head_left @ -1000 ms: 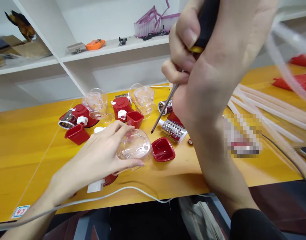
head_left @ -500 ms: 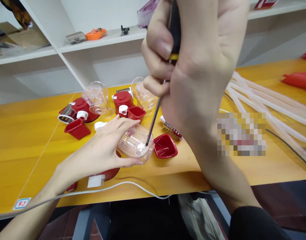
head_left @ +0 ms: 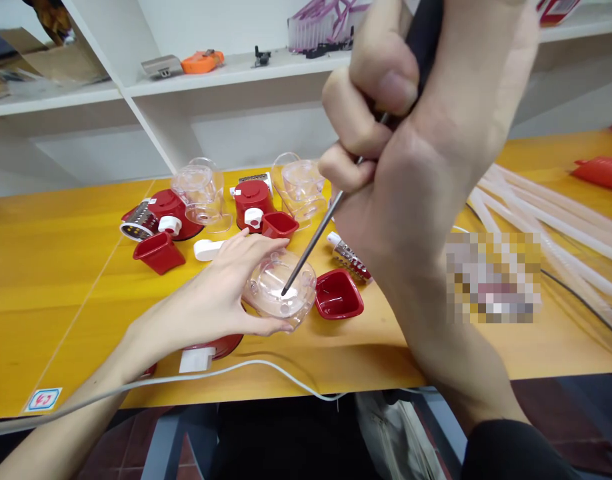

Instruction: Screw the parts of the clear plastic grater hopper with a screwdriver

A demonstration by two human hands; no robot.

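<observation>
Fingers (head_left: 266,250) of the left hand (head_left: 221,300) curl round a clear plastic housing (head_left: 281,290) resting on the yellow counter (head_left: 51,293); the right hand (head_left: 426,133) is clenched on a screwdriver (head_left: 311,250) (black handle, thin metal shaft), its tip down inside the housing; a red cup (head_left: 339,295) sits just beside it; a white cable (head_left: 266,368) runs along the counter's near edge.

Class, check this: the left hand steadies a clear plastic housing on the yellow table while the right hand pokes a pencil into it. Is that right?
One slip: the head view shows the right hand gripping a screwdriver, not a pencil. The left hand does steady the clear housing on the yellow table.
</observation>
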